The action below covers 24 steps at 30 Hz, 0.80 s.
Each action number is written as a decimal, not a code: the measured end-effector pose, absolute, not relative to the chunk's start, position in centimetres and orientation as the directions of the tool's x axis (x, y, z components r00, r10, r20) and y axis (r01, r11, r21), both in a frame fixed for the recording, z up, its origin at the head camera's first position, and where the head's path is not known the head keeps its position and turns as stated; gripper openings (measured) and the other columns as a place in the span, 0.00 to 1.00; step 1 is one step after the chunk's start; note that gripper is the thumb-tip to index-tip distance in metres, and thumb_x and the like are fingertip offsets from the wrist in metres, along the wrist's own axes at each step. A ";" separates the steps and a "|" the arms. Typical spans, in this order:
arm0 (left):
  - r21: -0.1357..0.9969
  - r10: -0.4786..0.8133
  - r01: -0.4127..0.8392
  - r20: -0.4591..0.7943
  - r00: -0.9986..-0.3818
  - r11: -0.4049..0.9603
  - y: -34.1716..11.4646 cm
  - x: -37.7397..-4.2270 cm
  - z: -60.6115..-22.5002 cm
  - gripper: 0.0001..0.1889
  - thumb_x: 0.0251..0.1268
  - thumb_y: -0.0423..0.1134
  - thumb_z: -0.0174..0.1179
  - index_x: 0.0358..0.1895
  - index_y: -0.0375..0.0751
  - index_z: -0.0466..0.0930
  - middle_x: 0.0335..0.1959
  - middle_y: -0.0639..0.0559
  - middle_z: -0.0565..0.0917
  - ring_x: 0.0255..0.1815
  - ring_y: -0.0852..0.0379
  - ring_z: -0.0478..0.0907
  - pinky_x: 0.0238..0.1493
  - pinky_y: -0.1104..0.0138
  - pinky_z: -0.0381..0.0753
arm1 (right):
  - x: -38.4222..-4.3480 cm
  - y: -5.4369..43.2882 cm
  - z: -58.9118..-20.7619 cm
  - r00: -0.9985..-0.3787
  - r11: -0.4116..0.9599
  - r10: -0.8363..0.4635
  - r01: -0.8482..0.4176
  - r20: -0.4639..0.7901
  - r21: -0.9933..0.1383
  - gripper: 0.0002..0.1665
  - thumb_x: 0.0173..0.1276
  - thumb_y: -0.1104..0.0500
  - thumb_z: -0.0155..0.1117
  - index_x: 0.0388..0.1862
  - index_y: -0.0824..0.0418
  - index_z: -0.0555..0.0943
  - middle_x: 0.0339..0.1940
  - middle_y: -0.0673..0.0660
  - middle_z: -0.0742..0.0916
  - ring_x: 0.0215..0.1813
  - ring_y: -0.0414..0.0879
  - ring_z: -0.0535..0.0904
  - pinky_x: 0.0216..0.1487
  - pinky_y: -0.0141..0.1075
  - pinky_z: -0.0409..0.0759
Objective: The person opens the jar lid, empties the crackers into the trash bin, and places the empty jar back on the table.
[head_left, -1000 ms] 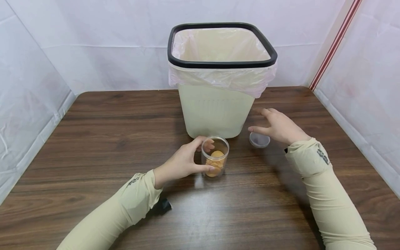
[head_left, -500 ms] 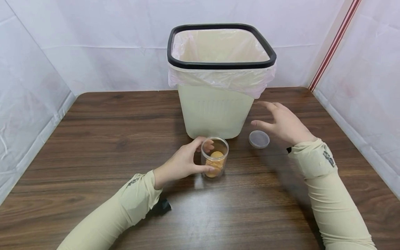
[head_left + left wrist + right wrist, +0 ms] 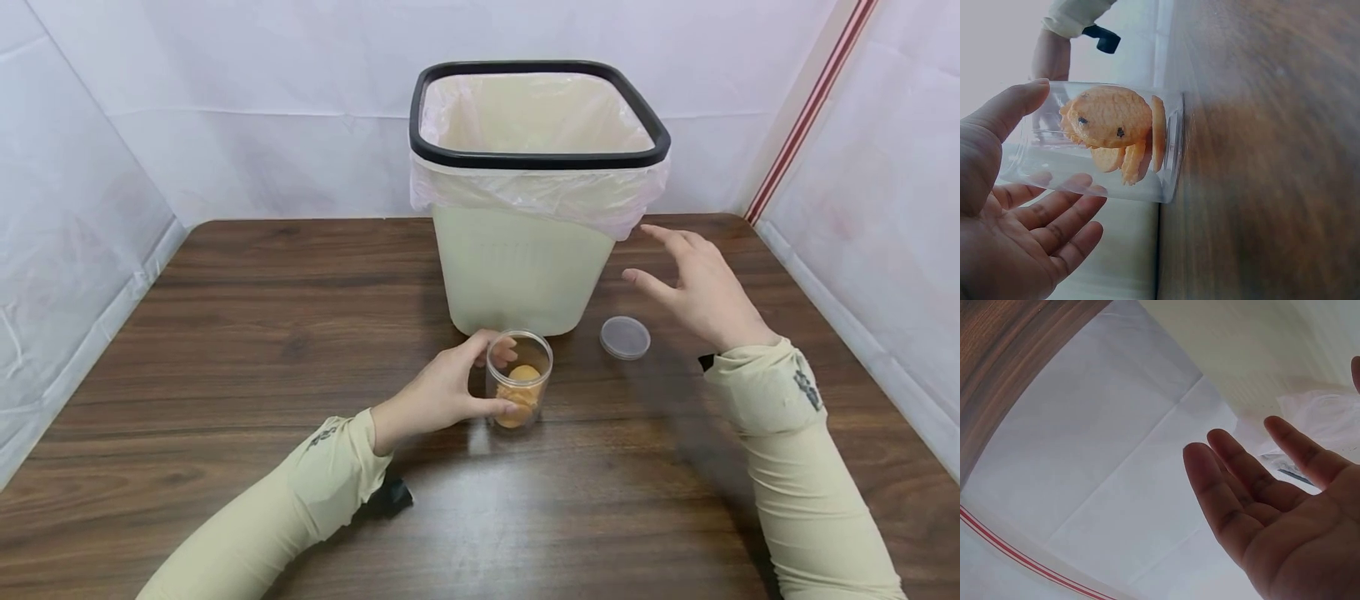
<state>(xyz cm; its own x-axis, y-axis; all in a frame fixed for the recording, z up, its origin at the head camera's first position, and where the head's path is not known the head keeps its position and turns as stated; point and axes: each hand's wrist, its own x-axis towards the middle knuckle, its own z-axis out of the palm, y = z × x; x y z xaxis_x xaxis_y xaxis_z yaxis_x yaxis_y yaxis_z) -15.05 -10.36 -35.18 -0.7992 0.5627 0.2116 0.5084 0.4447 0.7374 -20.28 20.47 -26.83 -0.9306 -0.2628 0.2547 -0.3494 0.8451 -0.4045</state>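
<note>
My left hand [image 3: 442, 387] grips a clear round jar [image 3: 538, 379] from its left side, thumb in front and fingers behind. The jar stands upright on the table with its top uncovered. Inside lie several orange, ridged crisps [image 3: 1113, 119], one showing two dark specks in the left wrist view. A clear round lid [image 3: 625, 337] lies flat on the table to the right of the jar. My right hand [image 3: 708, 292] holds nothing and hovers above and right of the lid, thumb and fingers spread apart. In the right wrist view its fingers [image 3: 1222, 500] are extended.
A tall cream bin [image 3: 517, 271] with a black rim and a pinkish plastic liner [image 3: 540, 187] stands directly behind the jar. The brown wooden table [image 3: 262, 333] is bordered by white sheeting [image 3: 262, 108] at the back and sides.
My right hand has lifted away from above the lid, moving back and to the right, so the lid now shows in full. The left hand and jar have stayed put.
</note>
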 end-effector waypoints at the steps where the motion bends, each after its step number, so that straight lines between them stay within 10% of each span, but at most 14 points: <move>1: 0.736 0.563 0.511 0.214 -0.798 0.444 -10.4 -15.0 -35.2 0.33 0.50 0.41 0.73 0.60 0.40 0.68 0.53 0.49 0.83 0.55 0.54 0.78 0.60 0.57 0.74 | -20.3 20.5 -26.8 -0.928 0.843 -0.261 -0.353 0.264 -0.406 0.41 0.68 0.41 0.59 0.73 0.61 0.62 0.70 0.67 0.70 0.72 0.66 0.60 0.72 0.59 0.55; 24: 0.733 0.566 0.520 0.225 -0.793 0.438 -10.5 -15.0 -35.2 0.34 0.50 0.42 0.73 0.60 0.40 0.68 0.53 0.47 0.83 0.57 0.52 0.77 0.60 0.54 0.74 | -21.1 21.7 -26.0 -0.929 0.750 -0.149 -0.329 0.338 -0.573 0.37 0.72 0.47 0.55 0.75 0.57 0.60 0.69 0.68 0.70 0.68 0.64 0.66 0.61 0.60 0.69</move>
